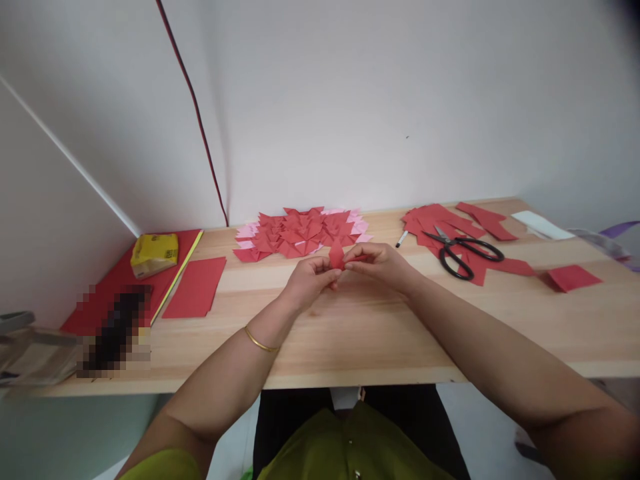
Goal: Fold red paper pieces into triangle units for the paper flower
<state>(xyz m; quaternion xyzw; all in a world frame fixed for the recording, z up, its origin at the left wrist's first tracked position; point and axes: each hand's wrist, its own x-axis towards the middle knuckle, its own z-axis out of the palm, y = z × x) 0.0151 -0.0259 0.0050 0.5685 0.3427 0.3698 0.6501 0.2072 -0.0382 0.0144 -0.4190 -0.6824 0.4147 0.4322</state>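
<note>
A small piece of folded red paper point(337, 255) is held up over the middle of the table, its pointed end upward. My left hand point(315, 279) pinches it from the left, thumb and fingers closed on its lower edge. From the right, my right hand point(374, 262) grips the same paper between thumb and fingertips. Part of the paper is hidden by the fingers. Just behind my hands lies a pile of folded red and pink paper pieces point(300, 233) with pointed tips.
Black-handled scissors point(457, 252) lie on red paper scraps point(430, 220) at the right, near a marker point(401, 239). A folded red sheet point(574, 277) sits farther right. At left are red paper sheets point(196, 287) and a yellow packet point(155, 255). A wall stands behind the table point(350, 347).
</note>
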